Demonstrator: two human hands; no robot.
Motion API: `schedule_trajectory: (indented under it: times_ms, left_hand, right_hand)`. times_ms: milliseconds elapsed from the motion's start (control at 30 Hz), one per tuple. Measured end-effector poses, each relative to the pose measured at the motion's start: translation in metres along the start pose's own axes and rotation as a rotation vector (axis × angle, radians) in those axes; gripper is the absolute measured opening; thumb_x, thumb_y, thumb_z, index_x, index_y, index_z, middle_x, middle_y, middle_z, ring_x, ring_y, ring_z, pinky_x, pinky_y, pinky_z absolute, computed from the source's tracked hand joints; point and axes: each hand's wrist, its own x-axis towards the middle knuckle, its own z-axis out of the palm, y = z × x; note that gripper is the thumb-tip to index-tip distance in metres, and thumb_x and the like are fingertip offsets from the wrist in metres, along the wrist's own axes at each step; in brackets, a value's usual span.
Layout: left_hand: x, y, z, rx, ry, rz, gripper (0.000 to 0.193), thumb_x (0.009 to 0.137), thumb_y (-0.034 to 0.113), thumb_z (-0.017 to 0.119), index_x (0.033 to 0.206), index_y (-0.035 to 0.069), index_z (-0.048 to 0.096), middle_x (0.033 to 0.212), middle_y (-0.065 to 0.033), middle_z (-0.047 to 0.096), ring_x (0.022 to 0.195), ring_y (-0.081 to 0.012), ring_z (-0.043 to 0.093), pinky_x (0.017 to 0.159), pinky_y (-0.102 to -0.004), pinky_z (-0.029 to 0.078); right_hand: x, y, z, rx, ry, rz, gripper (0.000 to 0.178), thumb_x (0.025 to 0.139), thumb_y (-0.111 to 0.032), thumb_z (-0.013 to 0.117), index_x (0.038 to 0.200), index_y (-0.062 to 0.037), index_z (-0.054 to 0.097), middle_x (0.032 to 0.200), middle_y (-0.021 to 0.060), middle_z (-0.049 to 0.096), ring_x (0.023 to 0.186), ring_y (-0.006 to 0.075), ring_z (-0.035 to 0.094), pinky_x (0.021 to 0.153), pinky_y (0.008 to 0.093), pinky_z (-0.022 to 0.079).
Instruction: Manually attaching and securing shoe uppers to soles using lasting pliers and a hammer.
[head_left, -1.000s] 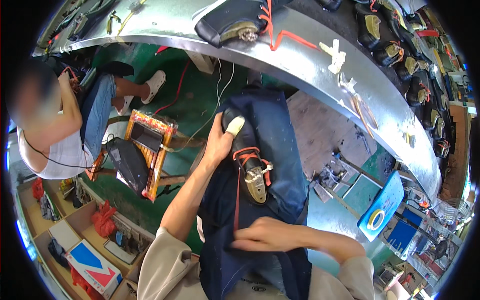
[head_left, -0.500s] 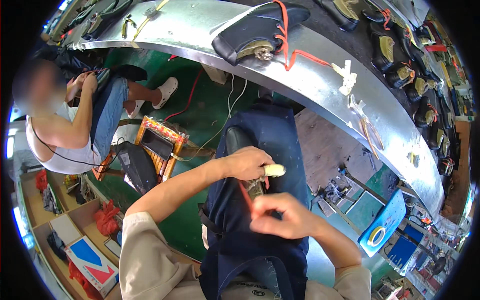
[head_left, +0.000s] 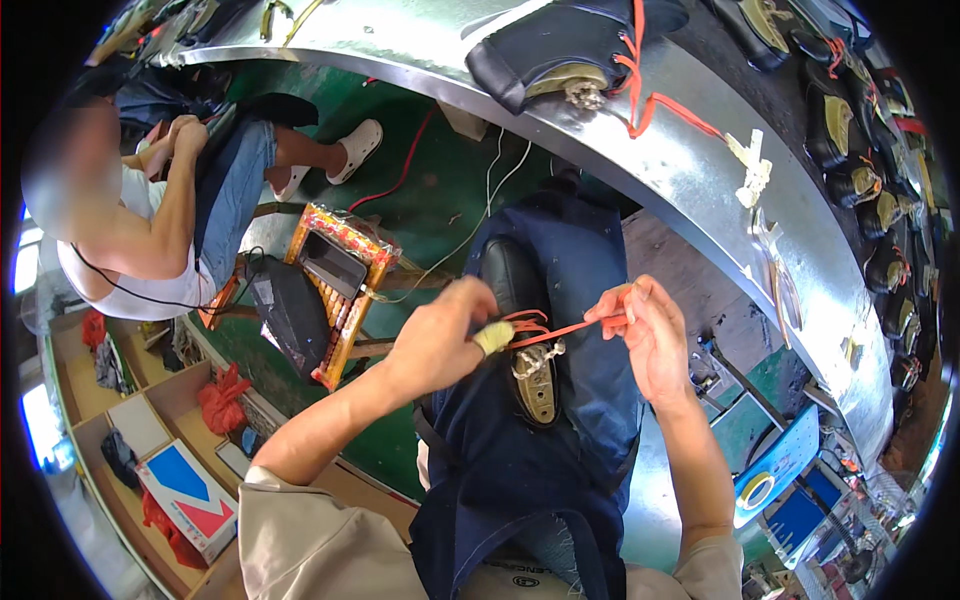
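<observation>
Across my lap rests a black shoe [head_left: 512, 278] with its toe away from me, a brownish shoe last [head_left: 537, 392] showing at its heel end. My right hand [head_left: 655, 345], to the right of the shoe, pinches an orange-red lace [head_left: 565, 330] that stretches over to the shoe's opening. Beside the shoe's left edge is my left hand [head_left: 440, 330], its thumb wrapped in a yellowish cover [head_left: 494, 338] close to loops of the lace. Motion blurs its fingers, so its grip is unclear. A knotted whitish string [head_left: 540, 357] lies across the last.
A curved metal bench [head_left: 690, 180] arcs ahead, bearing another black shoe [head_left: 555, 50] with orange-red lace and pliers [head_left: 768, 240]. More shoes stand on the right [head_left: 830, 120]. At left sits a person [head_left: 140, 220] beside a bamboo-topped stool [head_left: 345, 310] holding a phone. A blue stool [head_left: 785, 460] stands right.
My left hand has come off the shoe's upper and moved left. My right hand has risen to the right, drawing the lace out sideways. The last's heel end is now uncovered.
</observation>
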Motion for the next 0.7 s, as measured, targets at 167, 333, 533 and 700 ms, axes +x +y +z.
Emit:
schedule_trajectory:
  times_ms: [167,333,533,700]
  left_hand:
    - [0.016,-0.004,-0.012,-0.547,-0.492,-0.164,0.028,0.104,0.026,0.065,0.12,0.005,0.072,0.092,-0.0007,0.068,0.088,-0.0099,0.06,0.075,-0.0291,0.048]
    - [-0.007,-0.004,0.013,-0.177,-0.224,0.087,0.026,0.091,0.017,0.077,0.115,0.01,0.072,0.079,-0.0042,0.069,0.072,-0.0124,0.067,0.065,-0.0323,0.053]
    - [-0.001,-0.01,0.025,0.339,0.232,0.444,0.026,0.082,0.014,0.076,0.108,0.014,0.071,0.077,-0.0082,0.071,0.066,-0.0256,0.07,0.057,-0.0384,0.053]
    - [0.003,-0.03,0.026,-0.65,-0.319,-0.208,0.022,0.099,0.013,0.055,0.117,0.01,0.068,0.068,0.0023,0.052,0.056,-0.007,0.046,0.048,-0.0268,0.036]
  right_hand:
    - [-0.014,-0.035,0.02,-0.307,-0.212,0.057,0.024,0.107,-0.021,0.054,0.098,-0.0037,0.068,0.101,0.0079,0.075,0.096,0.0128,0.068,0.082,0.028,0.053]
    - [0.015,-0.02,0.035,-0.757,-0.039,-0.295,0.022,0.104,-0.021,0.059,0.096,-0.0031,0.067,0.096,0.0089,0.074,0.079,0.0191,0.071,0.074,0.0311,0.055]
    - [0.049,0.02,0.017,-1.619,0.204,-0.541,0.017,0.091,-0.02,0.071,0.08,-0.0096,0.064,0.088,0.0068,0.067,0.088,0.0295,0.065,0.079,0.0437,0.05]
    - [0.027,0.024,0.03,-1.277,0.142,-0.789,0.022,0.084,-0.018,0.08,0.1,-0.0107,0.067,0.115,0.0067,0.067,0.105,0.0297,0.063,0.092,0.0447,0.045]
